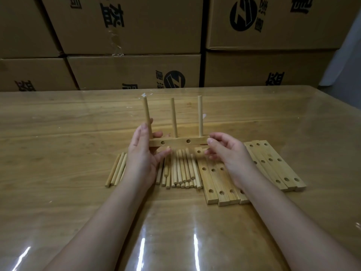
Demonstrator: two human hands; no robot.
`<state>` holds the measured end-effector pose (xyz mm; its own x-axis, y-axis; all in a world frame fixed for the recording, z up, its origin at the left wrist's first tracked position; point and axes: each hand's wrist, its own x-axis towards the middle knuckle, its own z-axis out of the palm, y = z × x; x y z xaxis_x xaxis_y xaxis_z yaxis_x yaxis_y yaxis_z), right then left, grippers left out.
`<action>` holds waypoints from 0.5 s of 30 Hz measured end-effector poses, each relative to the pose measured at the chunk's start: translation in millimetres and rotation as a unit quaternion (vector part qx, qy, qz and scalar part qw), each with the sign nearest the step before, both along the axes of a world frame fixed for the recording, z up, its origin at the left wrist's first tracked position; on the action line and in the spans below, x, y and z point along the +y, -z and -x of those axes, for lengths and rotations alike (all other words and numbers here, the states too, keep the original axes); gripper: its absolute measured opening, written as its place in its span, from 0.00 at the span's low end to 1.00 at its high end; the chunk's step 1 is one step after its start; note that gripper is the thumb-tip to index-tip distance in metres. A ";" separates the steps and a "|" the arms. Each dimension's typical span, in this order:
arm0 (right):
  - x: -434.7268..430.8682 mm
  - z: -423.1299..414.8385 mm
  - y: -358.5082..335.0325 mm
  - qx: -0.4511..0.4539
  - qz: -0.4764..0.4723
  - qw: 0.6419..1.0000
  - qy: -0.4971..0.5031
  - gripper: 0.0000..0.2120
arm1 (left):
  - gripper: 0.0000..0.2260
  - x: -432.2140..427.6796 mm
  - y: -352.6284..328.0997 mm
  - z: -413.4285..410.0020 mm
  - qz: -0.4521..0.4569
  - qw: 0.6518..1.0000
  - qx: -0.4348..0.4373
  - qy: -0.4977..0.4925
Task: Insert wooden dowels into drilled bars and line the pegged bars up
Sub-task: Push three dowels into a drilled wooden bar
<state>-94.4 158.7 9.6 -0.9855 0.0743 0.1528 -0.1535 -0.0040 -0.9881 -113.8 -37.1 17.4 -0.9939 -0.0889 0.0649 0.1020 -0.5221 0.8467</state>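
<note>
Bar (175,142) with three upright dowels (173,118), held above the middle of the surface (58,133), long axis along the near edge; left end gripped by left hand (140,153), right end apparently pinched by right hand (226,153).

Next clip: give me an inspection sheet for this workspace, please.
Surface: wooden table under a glossy clear cover.
Job's things: pegged bar with three upright dowels, held up; loose dowels piled beneath; drilled bars lying flat in a row at right.
Clutter: small white flecks near the far edge.
Grippers: left hand grips the bar's left end; right hand pinches its right end.
Cables: nothing seen.
Surroundings: stacked cardboard boxes behind.
</note>
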 end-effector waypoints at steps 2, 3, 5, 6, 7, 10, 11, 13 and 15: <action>-0.5 -0.8 -1.1 0.005 -0.005 1.000 -0.006 0.08 | 0.15 -1.0 1.0 0.9 0.010 1.000 0.006 -0.009; -0.8 -1.1 -1.5 0.007 -0.004 1.000 -0.008 0.08 | 0.14 -1.3 1.7 1.4 0.020 1.000 0.009 -0.015; -0.6 -1.9 -2.5 0.011 0.002 1.000 -0.010 0.08 | 0.12 0.0 2.5 2.6 0.033 0.999 0.014 -0.026; -0.3 -2.2 -2.6 0.012 0.005 1.000 -0.012 0.08 | 0.10 0.6 3.1 3.2 0.037 0.999 0.016 -0.032; 0.1 -2.4 -2.7 0.013 0.004 1.000 -0.013 0.08 | 0.09 1.2 3.7 3.6 0.041 0.998 0.016 -0.040; 0.1 -3.4 -3.0 0.016 -0.003 1.000 -0.016 0.08 | 0.10 1.7 5.6 4.7 0.048 0.997 0.012 -0.063; 0.0 -3.5 -3.0 0.017 -0.008 1.000 -0.017 0.08 | 0.10 1.5 5.9 5.0 0.047 0.997 0.012 -0.067; -0.3 -3.9 -2.8 0.018 -0.017 1.000 -0.017 0.08 | 0.10 0.1 6.0 5.4 0.044 0.997 0.010 -0.067; -0.5 -4.1 -2.9 0.017 -0.021 0.999 -0.018 0.08 | 0.10 -1.5 5.3 5.6 0.037 0.998 0.004 -0.060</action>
<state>-90.3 158.2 12.5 -0.9816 0.0309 0.1885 -0.1875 0.0304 -0.9818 -119.4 -38.6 12.1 -0.9760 -0.2012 0.0836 0.1666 -0.4424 0.8812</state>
